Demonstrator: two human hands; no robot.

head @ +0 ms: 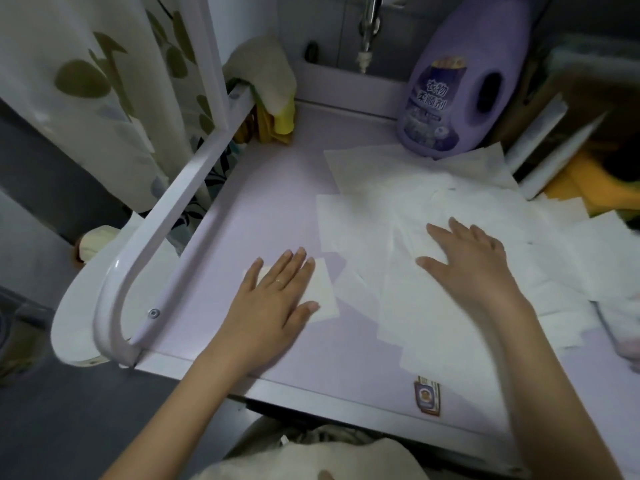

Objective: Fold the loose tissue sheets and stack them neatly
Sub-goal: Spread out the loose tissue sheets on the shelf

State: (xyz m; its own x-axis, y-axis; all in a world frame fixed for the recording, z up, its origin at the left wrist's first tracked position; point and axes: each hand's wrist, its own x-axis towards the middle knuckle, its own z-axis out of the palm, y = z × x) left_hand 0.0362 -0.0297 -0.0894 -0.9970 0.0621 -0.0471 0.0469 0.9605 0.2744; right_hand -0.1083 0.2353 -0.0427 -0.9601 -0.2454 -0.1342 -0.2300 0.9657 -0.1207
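Several loose white tissue sheets (pixel 408 209) lie spread and overlapping across the middle and right of the pale lilac top (pixel 263 209). A small folded tissue (pixel 323 296) lies apart from them at the front left. My left hand (pixel 273 303) rests flat on that folded tissue with fingers spread, covering most of it. My right hand (pixel 474 258) lies palm down on the loose sheets, fingers apart, holding nothing.
A purple softener bottle (pixel 460 77) stands at the back right, touching the sheets. A white rail (pixel 166 216) runs along the left edge. Cloths (pixel 266 74) hang at the back left corner. A tap (pixel 369 26) is behind. Boxes and yellow items (pixel 588 181) crowd the right.
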